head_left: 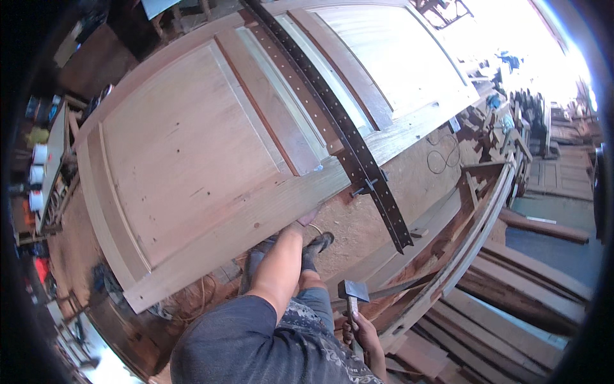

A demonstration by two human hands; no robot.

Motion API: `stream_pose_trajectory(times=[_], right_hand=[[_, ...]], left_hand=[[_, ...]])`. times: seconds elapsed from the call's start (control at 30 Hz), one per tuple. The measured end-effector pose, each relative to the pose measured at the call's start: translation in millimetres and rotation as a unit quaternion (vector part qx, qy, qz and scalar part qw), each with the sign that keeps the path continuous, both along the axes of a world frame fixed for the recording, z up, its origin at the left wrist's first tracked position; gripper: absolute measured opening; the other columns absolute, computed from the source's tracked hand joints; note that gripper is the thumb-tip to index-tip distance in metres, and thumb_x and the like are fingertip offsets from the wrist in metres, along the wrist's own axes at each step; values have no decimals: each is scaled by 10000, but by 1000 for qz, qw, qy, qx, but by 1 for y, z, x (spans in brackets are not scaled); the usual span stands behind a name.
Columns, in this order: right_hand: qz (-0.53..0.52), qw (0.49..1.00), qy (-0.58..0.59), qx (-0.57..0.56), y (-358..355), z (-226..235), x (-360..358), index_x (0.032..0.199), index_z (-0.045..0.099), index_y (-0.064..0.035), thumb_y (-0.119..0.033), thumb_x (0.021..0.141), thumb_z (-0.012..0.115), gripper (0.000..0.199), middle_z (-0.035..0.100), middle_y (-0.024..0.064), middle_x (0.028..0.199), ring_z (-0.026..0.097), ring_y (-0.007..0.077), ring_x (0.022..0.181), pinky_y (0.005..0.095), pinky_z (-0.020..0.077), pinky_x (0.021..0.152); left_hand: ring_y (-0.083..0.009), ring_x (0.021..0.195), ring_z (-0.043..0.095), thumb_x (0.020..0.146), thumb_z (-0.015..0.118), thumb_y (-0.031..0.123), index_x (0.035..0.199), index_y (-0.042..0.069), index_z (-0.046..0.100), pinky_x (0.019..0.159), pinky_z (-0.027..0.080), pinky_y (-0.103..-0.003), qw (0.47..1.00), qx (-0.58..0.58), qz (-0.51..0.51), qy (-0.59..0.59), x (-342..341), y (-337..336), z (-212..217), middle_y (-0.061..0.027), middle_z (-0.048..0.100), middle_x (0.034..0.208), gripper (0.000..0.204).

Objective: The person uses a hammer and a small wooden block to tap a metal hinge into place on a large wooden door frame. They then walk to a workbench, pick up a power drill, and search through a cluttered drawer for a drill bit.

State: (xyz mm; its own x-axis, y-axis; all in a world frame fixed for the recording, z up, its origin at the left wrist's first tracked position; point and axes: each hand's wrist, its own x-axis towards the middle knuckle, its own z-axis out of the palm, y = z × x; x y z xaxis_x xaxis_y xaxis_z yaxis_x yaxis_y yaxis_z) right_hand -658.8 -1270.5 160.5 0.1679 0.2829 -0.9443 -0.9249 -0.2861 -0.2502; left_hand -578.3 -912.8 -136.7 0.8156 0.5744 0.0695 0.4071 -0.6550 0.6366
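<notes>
Dark grey cloth of a short sleeve point(224, 333) fills the lower edge, closest to the camera. Out to the right, the right hand point(363, 334) is clamped around the handle of a grey, block-headed hammer point(354, 292), head uppermost, held beside the person's leg and well apart from the door. The left arm reaches forward to the near edge of a large, pale brown wooden panelled door point(185, 153); the left hand point(309, 216) is mostly hidden under that edge, so I cannot tell whether it grips. The hands are apart.

Across the door runs a long, dark metal bar with rows of holes point(338, 120), its end passing beyond the near edge. Close to that edge, a dark metal screw with a crossbar point(364, 187) sits at the bar. Below lies a brown, sawdust-strewn floor point(348, 221), with a dark sandal point(325, 240) on one foot. Farther right are a curved wooden frame point(476, 240) and stacked brown planks point(521, 281); at far left stand white cylindrical cans point(39, 153).
</notes>
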Motion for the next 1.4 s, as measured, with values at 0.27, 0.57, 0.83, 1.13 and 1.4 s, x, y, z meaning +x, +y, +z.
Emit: stream_pose_trajectory(times=[0.27,0.57,0.83,1.13,1.4], right_hand=[[209,975,-67,-35,-21,-90,95,1176,587,-62,-383,1074,603,337,597,29,847,580,161,705,320,480,631],[326,941,-94,8,86,-194,156,1081,608,-81,-579,1074,486,512,579,12,754,558,137,642,312,459,562],[281,938,-27,201,222,-269,186,1056,570,-72,-496,1112,365,474,560,29,765,503,147,594,322,451,568],[275,891,-281,225,197,-400,178,1109,593,-76,-325,1017,511,278,634,67,939,593,249,752,467,490,630],[259,931,-40,253,224,-316,182,1116,539,-85,-276,1026,560,213,572,98,880,514,222,666,449,422,561]], left_hand=[[-350,1216,645,1023,576,434,1335,67,651,1053,485,-495,993,-70,94,-11,-3,-14,36,-163,703,1293,487],[-251,867,710,952,722,263,870,100,702,811,545,-363,917,-390,85,-11,-32,-104,170,-109,713,851,184],[-504,1406,463,978,665,404,1285,199,762,1224,306,-579,975,206,46,75,-39,43,174,-177,634,1428,382],[-561,1434,411,928,732,327,1248,193,776,1163,326,-697,982,184,15,49,-28,50,168,-214,600,1459,350],[-576,1436,397,919,734,315,1249,181,768,1176,289,-714,983,169,40,54,-37,51,163,-221,583,1475,358]])
